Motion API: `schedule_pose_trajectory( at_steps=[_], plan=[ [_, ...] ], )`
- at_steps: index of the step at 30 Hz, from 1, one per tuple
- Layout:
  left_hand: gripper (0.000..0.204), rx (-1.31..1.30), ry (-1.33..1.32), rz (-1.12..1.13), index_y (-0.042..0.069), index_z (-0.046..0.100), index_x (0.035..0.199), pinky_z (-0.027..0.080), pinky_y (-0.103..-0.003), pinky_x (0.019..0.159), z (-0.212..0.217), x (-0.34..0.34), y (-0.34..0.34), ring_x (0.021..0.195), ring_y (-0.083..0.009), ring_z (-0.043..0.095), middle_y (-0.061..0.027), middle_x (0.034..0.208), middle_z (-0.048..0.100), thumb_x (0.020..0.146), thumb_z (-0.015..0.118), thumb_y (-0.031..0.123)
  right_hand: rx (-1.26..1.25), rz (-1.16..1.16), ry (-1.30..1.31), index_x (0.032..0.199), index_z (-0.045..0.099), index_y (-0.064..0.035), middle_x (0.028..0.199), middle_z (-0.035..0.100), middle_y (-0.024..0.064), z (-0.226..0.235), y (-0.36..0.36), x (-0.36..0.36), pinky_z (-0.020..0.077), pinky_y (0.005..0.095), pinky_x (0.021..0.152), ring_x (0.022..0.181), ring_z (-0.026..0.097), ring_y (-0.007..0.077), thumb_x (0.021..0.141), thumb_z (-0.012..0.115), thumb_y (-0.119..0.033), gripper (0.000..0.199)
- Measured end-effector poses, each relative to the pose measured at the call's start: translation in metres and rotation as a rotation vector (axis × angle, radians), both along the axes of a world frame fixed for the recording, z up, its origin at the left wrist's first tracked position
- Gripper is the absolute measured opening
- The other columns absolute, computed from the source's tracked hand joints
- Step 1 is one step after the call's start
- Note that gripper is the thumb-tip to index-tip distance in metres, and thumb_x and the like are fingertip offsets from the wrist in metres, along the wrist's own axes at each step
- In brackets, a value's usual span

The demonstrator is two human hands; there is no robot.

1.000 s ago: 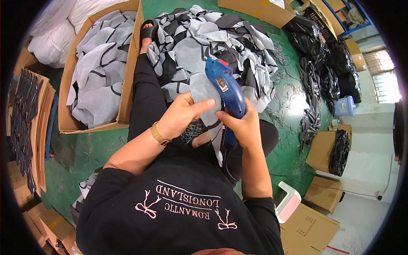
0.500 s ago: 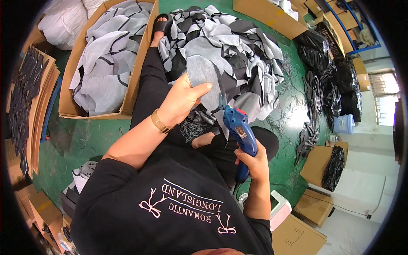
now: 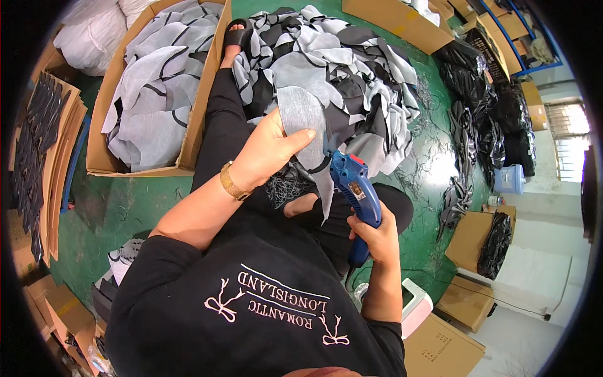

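Note:
My left hand point(image 3: 275, 143) is closed on a grey fabric piece point(image 3: 303, 113), thumb on top and fingers underneath. The piece has a rounded top and a narrow pointed end hanging down. In my right hand point(image 3: 377, 231) are the blue handle and body of corded electric scissors point(image 3: 358, 195), with a red button on top. Their head touches or lies just beside the right edge of the fabric; the blades are too small to tell apart. Beyond my hands lies a big heap of grey and black fabric pieces point(image 3: 352, 69), and dark thin trimmings point(image 3: 286, 188) gather near my foot.
A cardboard box point(image 3: 195, 135) full of grey pieces stands at the left. Black plastic bags point(image 3: 461, 72) and a pale blue bucket point(image 3: 509, 180) are at the right. Flattened cardboard point(image 3: 59, 176) leans at the far left. Loose trimmings litter the green floor point(image 3: 433, 163).
The electric scissors have moved slightly down along the fabric's edge. The pointed lower end of the piece has swung left, away from the tool. Both hands keep their grips.

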State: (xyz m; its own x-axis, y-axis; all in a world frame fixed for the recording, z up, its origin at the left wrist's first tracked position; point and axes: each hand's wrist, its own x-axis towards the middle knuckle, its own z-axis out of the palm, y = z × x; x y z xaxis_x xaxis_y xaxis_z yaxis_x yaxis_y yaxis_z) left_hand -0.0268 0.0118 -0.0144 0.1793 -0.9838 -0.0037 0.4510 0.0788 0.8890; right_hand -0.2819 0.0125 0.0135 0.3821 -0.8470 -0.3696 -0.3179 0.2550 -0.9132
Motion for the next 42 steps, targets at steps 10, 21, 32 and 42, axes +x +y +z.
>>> schedule_pose_trajectory(
  at_steps=[10, 21, 32, 42],
  plan=[
    [0.027, -0.033, -0.155, -0.082, 0.002, 0.055, 0.115, 0.047, -0.026, 0.082, -0.007, 0.001, 0.005, 0.091, -0.0075, 0.058, -0.0004, 0.102, 0.062, 0.088, 0.061, 0.006, 0.003, -0.008, -0.005, 0.098, 0.056, 0.0050, 0.075, 0.059, 0.0067, 0.005, -0.003, 0.003, 0.0472, 0.0260, 0.051, 0.056, 0.058, 0.0139, 0.071, 0.068, -0.001, 0.030],
    [0.026, -0.082, -0.056, -0.265, 0.002, 0.056, 0.115, 0.047, -0.026, 0.083, -0.012, -0.008, 0.010, 0.095, -0.0091, 0.058, -0.0021, 0.105, 0.063, 0.090, 0.061, 0.006, -0.002, -0.114, -0.261, 0.098, 0.057, 0.0040, 0.070, 0.057, 0.0066, 0.011, -0.033, 0.035, 0.0477, 0.0268, 0.054, 0.057, 0.056, 0.0149, 0.072, 0.070, -0.008, 0.032],
    [0.026, 0.077, 0.159, -0.283, 0.003, 0.061, 0.110, 0.049, -0.026, 0.080, -0.002, -0.012, 0.001, 0.090, -0.0097, 0.061, -0.0024, 0.101, 0.065, 0.085, 0.068, 0.007, -0.309, -0.012, -0.032, 0.098, 0.059, 0.0001, 0.075, 0.057, 0.0014, 0.001, -0.042, 0.070, 0.0451, 0.0236, 0.059, 0.064, 0.054, 0.0096, 0.068, 0.078, -0.008, 0.036],
    [0.032, 0.035, 0.429, -0.290, 0.002, 0.057, 0.117, 0.051, -0.031, 0.084, -0.008, 0.020, -0.023, 0.094, -0.0141, 0.062, -0.0046, 0.104, 0.065, 0.088, 0.065, 0.011, 0.253, 0.160, -0.419, 0.087, 0.058, 0.0026, 0.069, 0.056, 0.0074, -0.025, -0.030, -0.001, 0.0467, 0.0280, 0.053, 0.056, 0.057, 0.0172, 0.067, 0.075, -0.015, 0.032]
  ],
)
